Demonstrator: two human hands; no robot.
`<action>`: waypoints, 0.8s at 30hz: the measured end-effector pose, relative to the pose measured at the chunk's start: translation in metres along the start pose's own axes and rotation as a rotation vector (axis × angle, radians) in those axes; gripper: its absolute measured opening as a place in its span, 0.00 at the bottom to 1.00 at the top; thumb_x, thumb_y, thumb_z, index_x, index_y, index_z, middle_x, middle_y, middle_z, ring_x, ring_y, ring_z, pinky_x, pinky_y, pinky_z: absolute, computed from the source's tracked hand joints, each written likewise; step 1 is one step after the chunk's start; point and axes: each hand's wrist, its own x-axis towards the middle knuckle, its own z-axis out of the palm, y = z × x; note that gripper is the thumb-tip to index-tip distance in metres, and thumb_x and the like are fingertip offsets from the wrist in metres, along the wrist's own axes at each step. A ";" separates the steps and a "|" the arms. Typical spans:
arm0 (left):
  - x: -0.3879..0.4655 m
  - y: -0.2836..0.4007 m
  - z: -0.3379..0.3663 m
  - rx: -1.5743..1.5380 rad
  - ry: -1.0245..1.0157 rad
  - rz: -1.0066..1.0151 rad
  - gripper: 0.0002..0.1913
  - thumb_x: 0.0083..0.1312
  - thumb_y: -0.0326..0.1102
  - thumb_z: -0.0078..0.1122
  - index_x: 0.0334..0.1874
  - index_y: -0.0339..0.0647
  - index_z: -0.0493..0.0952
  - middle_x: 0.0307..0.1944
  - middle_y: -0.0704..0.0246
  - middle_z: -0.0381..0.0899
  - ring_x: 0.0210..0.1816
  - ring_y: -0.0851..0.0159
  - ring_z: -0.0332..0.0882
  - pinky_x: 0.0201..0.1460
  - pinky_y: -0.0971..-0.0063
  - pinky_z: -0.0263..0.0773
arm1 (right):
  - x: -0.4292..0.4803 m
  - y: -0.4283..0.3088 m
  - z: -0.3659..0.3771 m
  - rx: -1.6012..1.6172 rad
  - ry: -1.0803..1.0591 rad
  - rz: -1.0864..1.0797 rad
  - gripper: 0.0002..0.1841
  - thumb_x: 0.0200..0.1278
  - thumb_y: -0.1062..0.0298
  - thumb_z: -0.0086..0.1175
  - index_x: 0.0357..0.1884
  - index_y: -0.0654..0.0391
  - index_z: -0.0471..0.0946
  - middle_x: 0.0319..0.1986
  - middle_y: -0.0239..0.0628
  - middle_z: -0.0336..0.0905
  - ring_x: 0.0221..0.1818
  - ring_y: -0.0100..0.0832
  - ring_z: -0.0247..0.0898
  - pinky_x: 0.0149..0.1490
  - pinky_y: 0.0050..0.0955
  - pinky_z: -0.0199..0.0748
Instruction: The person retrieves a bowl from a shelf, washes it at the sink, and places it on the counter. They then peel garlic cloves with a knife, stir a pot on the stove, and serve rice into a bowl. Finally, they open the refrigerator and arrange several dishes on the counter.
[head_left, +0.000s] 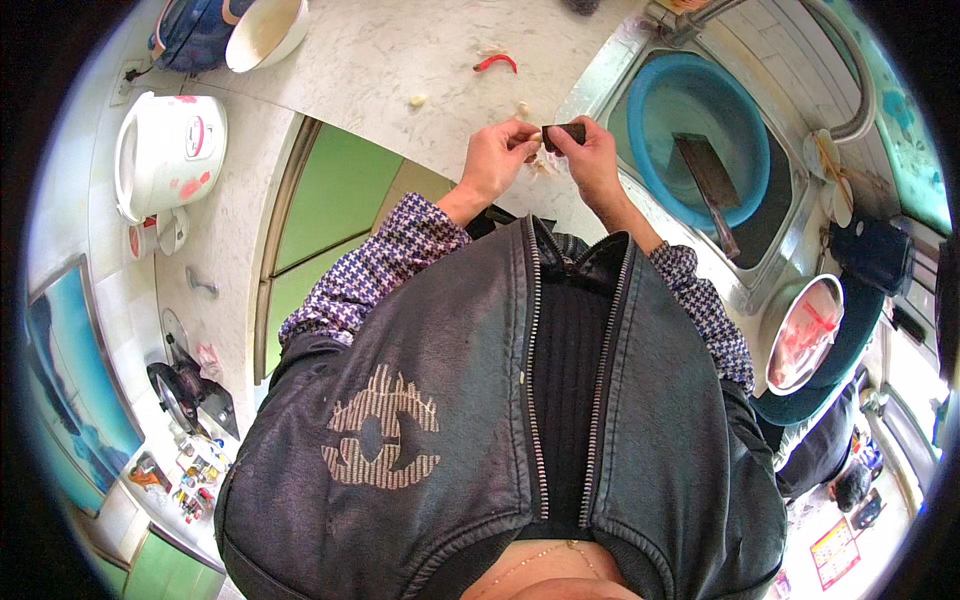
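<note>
My left hand (491, 159) pinches a small pale garlic clove (535, 138) between thumb and fingertips. My right hand (594, 166) grips a short, dark, flat-sided object (562, 138) right beside the clove; whether it is a knife's handle or blade I cannot tell. Both hands are close together over the front edge of the marbled countertop (360, 60). Below them are bits of pale peel (541, 169). Beyond the hands lie another clove (523, 109) and a curved red chili pepper (496, 64). A separate pale clove (417, 100) rests farther left.
Right of my hands, a blue plastic basin (637, 112) of water stands in the metal sink (600, 82), with a cleaver (707, 176) leaning in it. A metal bowl (776, 319) sits beyond the sink. At left are a white bowl (266, 34) and a white bucket (172, 154).
</note>
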 end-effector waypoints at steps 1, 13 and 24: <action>-0.001 0.001 0.002 -0.001 -0.008 0.014 0.09 0.58 0.26 0.57 0.40 0.30 0.75 0.29 0.66 0.79 0.29 0.74 0.77 0.34 0.82 0.74 | 0.001 0.001 0.000 0.088 0.014 0.055 0.08 0.55 0.70 0.57 0.31 0.63 0.71 0.26 0.36 0.76 0.26 0.25 0.70 0.33 0.21 0.68; 0.002 0.005 0.000 -0.659 -0.060 -0.254 0.11 0.59 0.26 0.55 0.43 0.30 0.72 0.38 0.64 0.77 0.41 0.68 0.76 0.47 0.79 0.71 | 0.002 0.005 -0.002 0.152 0.095 0.032 0.10 0.54 0.70 0.57 0.33 0.64 0.71 0.25 0.35 0.75 0.26 0.24 0.69 0.33 0.22 0.67; 0.000 0.009 -0.007 -0.689 -0.062 -0.221 0.13 0.58 0.23 0.55 0.45 0.29 0.72 0.38 0.64 0.77 0.41 0.68 0.76 0.45 0.81 0.71 | -0.001 0.005 0.000 0.128 0.138 0.034 0.08 0.53 0.70 0.58 0.31 0.63 0.73 0.26 0.35 0.77 0.27 0.23 0.70 0.34 0.20 0.67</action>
